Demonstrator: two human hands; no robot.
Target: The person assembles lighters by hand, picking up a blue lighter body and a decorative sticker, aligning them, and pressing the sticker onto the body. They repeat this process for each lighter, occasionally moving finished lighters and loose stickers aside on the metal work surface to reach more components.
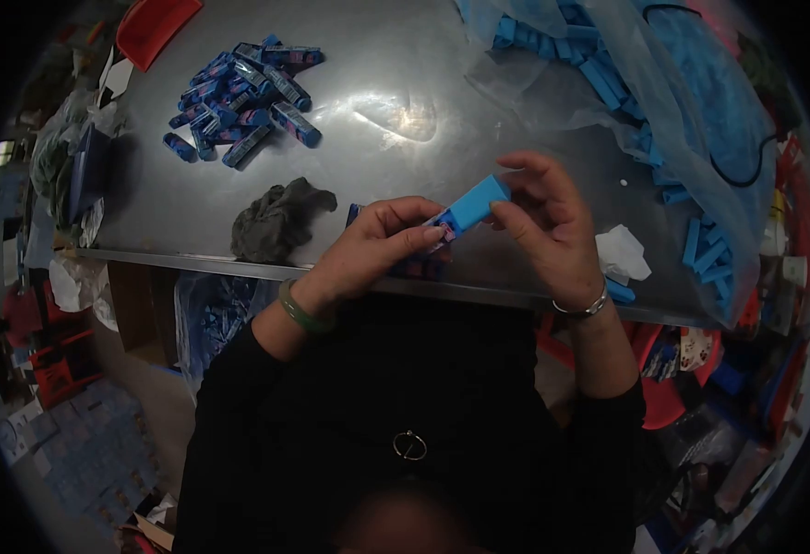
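From the head camera, I see both hands meet above the near edge of the shiny steel bench [368,111]. The left hand [368,254] has its fingers [414,235] closed on the printed, purple-patterned end of a small bright blue rectangular plastic box [475,203]. The right hand [548,226] pinches the box's plain blue end between thumb and forefinger, its other fingers loosely spread and curled above. Behind the hands lie a pile of finished dark blue printed boxes [243,97], a crumpled grey cloth [276,222], a clear plastic bag of blue box parts [626,74] and a wad of white tissue [622,254].
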